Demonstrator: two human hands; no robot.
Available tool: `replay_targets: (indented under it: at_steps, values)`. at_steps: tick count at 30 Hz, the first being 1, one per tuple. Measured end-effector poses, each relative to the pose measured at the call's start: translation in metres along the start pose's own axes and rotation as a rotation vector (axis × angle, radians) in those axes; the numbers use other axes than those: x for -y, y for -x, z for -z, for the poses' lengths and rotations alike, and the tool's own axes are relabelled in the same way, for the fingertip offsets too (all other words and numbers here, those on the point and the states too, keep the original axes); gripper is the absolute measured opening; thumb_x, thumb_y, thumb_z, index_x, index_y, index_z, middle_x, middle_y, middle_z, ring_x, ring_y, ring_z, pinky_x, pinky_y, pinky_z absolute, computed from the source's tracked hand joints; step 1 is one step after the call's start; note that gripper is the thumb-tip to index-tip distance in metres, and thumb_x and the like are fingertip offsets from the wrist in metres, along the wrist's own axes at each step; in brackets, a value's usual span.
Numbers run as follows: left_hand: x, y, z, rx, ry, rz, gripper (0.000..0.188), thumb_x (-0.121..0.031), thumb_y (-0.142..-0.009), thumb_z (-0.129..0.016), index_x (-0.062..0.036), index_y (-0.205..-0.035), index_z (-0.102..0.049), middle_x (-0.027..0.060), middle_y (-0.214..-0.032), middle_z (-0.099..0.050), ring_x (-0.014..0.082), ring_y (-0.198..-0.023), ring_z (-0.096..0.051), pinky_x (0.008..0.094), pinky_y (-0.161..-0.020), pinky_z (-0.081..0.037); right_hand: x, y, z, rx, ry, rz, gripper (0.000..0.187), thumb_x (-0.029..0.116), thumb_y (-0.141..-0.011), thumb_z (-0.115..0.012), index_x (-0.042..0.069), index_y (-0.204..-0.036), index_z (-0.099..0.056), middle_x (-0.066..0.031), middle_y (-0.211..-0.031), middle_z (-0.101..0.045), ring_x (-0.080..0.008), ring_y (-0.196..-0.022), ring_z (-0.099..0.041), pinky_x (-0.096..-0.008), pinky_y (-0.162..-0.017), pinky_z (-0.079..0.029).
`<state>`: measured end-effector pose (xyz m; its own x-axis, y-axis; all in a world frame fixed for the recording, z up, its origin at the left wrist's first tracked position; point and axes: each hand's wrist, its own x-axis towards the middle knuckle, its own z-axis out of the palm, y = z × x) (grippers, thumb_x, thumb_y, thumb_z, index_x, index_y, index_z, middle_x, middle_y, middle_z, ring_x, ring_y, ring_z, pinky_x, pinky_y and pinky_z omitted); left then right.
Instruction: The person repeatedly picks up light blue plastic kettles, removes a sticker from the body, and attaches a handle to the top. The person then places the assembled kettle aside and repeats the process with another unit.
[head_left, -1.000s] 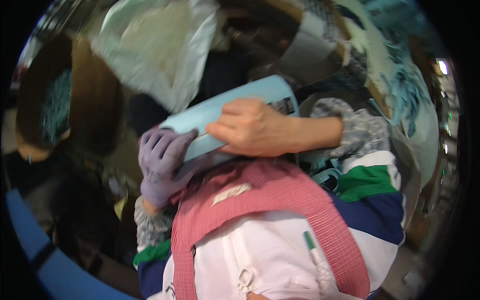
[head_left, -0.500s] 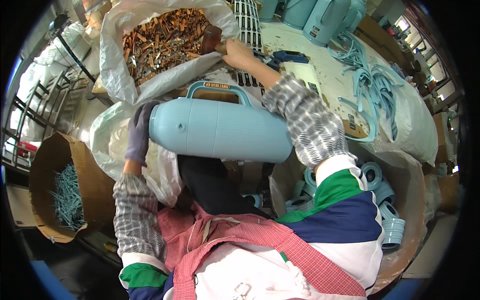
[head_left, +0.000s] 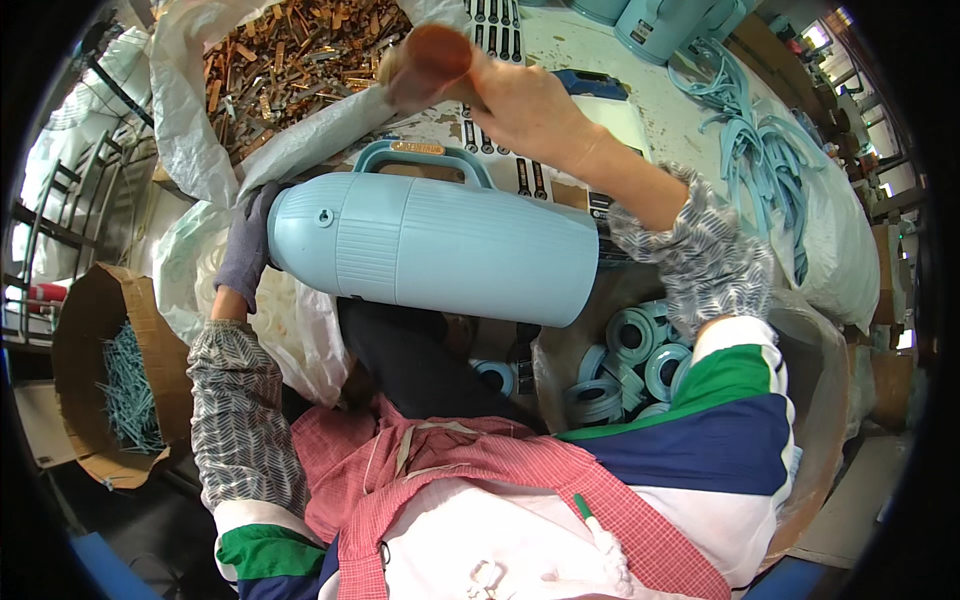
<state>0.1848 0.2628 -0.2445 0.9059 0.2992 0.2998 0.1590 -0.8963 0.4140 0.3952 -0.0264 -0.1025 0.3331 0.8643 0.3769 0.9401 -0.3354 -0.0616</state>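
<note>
Carton (head_left: 130,300): open, leaning at far left, thin blue rods inside; its right edge stands near the left sleeve.
Left hand (head_left: 250,238): gloved, gripping the rounded left end of the flask, fingers partly hidden behind it.
Small bag (head_left: 318,345): white plastic, its mouth open, below the flask's left half; little room between the two.
Big bag (head_left: 320,127): white, full of brown, shiny strips, its rolled rim close above the flask's handle.
Flask (head_left: 450,240): light blue, lying on its side across the front of the body, at the near edge of the table, handle toward the table; whether it also rests on the lap cannot be told.
Mallet (head_left: 436,54): brown head, blurred, raised above the flask handle, by the big bag's right rim.
Right hand (head_left: 535,110): bare, closed around the mallet, whose handle is mostly hidden; open space lies between wrist and flask.
Table (head_left: 545,45): white, worn; a bare strip shows right of the hand.
Rings (head_left: 632,335): blue, piled in a lined container below the flask's right end, clear of it.
Straps (head_left: 745,165): light blue, heaped over the table's right edge.
Sack (head_left: 840,270): white, bulging beside them.
</note>
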Motion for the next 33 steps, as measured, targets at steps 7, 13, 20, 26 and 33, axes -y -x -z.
replay_targets:
  at_steps: [7,13,20,26,33]
  values:
    - [-0.011,-0.009,0.001,0.045,0.275,0.146,0.042,-0.014,-0.085,-0.050,-0.0064,-0.126,-0.047,0.0183,-0.123,-0.050,0.0295,-0.110,-0.051,0.0355,-0.094,-0.040,-0.028,-0.056,-0.057,0.232,-0.077,0.005,0.044,0.019,-0.074,-0.062,0.005,-0.113,-0.048,-0.0179,-0.086,-0.062,-0.0321,-0.077,-0.063,-0.0414,-0.069,-0.050]
    - [0.039,-0.013,-0.009,0.102,0.802,0.528,0.049,-0.037,-0.091,-0.044,-0.0087,-0.131,-0.044,0.0124,-0.128,-0.047,0.0237,-0.110,-0.051,0.0358,-0.091,-0.042,-0.062,0.026,0.001,-0.340,-0.155,0.017,0.027,0.025,-0.077,-0.063,0.005,-0.095,-0.064,-0.0134,-0.081,-0.064,-0.0255,-0.074,-0.062,-0.0357,-0.065,-0.049]
    - [0.070,-0.005,-0.021,0.239,0.775,0.527,0.047,-0.033,-0.093,-0.040,-0.0082,-0.132,-0.042,0.0089,-0.122,-0.053,0.0204,-0.102,-0.056,0.0305,-0.065,-0.051,-0.081,0.410,-0.055,0.321,-0.187,-0.844,0.025,0.022,-0.078,-0.062,0.003,-0.095,-0.062,-0.0153,-0.084,-0.065,-0.0298,-0.080,-0.063,-0.0397,-0.071,-0.048]
    - [0.077,0.077,-0.027,0.040,0.713,0.297,0.046,-0.023,-0.095,-0.039,-0.0049,-0.137,-0.034,0.0094,-0.132,-0.045,0.0198,-0.114,-0.050,0.0305,-0.088,-0.044,-0.116,0.535,-0.161,0.185,0.295,-1.268,0.037,0.026,-0.078,-0.064,0.005,-0.108,-0.058,-0.0224,-0.105,-0.057,-0.0380,-0.093,-0.057,-0.0447,-0.080,-0.046]
    - [0.034,0.227,0.035,-0.219,1.029,0.611,0.046,-0.028,-0.095,-0.038,-0.0057,-0.136,-0.035,0.0140,-0.136,-0.040,0.0293,-0.119,-0.045,0.0429,-0.098,-0.039,-0.002,0.381,-0.049,-0.021,-0.735,-0.770,0.021,0.019,-0.089,-0.047,0.002,-0.097,-0.056,-0.0186,-0.080,-0.060,-0.0372,-0.076,-0.059,-0.0395,-0.067,-0.046]
